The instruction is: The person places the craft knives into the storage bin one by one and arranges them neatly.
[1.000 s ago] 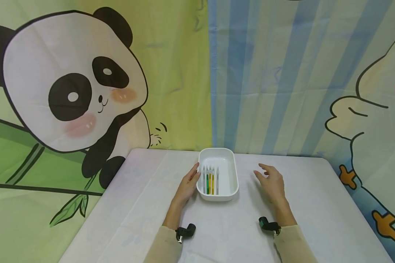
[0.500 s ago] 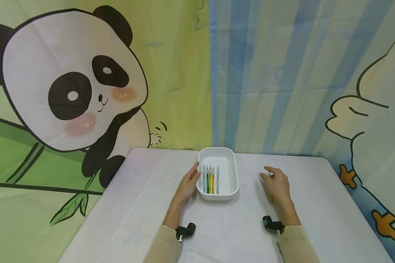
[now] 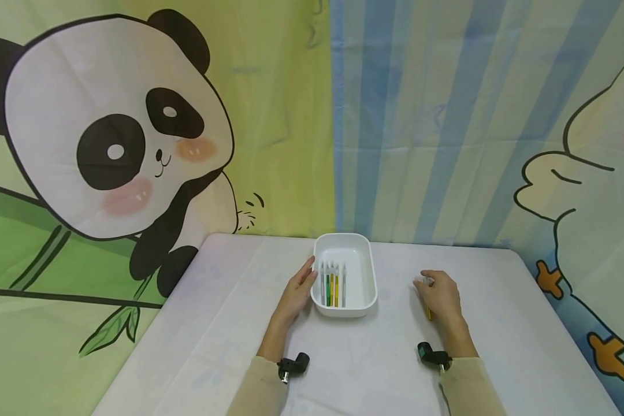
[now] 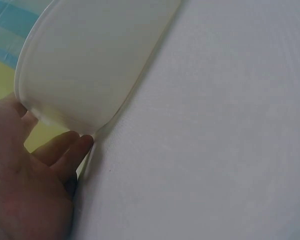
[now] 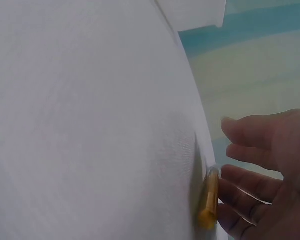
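Note:
A white tray stands at the middle of the far part of the table. Several slim pens with silver, green and yellow barrels lie side by side in its left half. My left hand rests against the tray's left side, its fingers along the outer wall in the left wrist view. To the right of the tray, my right hand hovers low over a yellow pen with a clear end. The right fingertips reach right up to this pen, thumb apart from it; in the head view the hand hides much of it.
A white cloth covers the table. Behind it hangs a printed curtain with a panda and blue stripes. Each wrist wears a small black camera.
My right hand has shifted a little right and nearer to me, and the yellow pen's end has come into view beneath it. The left hand and the tray stay put.

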The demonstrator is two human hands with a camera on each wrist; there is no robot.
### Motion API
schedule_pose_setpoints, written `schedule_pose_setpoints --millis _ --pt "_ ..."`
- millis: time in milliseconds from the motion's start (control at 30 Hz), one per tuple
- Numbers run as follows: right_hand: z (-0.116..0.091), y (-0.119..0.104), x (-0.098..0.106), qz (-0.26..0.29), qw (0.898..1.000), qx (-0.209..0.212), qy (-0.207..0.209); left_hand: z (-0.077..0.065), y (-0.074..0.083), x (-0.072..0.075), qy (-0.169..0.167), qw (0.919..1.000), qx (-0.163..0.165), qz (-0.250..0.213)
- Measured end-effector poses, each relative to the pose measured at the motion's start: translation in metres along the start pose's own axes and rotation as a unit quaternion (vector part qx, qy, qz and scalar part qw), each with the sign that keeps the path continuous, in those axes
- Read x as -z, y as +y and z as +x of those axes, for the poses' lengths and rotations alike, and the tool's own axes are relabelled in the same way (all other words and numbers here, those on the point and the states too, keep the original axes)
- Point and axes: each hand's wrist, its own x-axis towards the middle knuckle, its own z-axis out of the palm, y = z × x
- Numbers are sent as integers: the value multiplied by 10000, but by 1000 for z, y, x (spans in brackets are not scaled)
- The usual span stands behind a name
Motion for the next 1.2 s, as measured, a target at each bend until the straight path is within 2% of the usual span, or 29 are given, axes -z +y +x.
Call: schedule_pose_setpoints --millis 400,633,867,1033,1200 --pt "-1 0 4 -279 9985 -130 -443 -1 3 0 -12 10000 16 42" --pt "-1 0 2 -443 9983 3 -389 -2 5 -1 -20 9998 -46 171" --pt "-1 0 1 -498 9983 -63 -288 -3 6 -1 -2 9998 30 187" --pt "0 1 0 -394 9989 -102 -239 -4 6 -1 8 9998 47 185" --pt "2 3 -2 -32 9997 56 -251 -3 6 -2 21 9999 30 145"
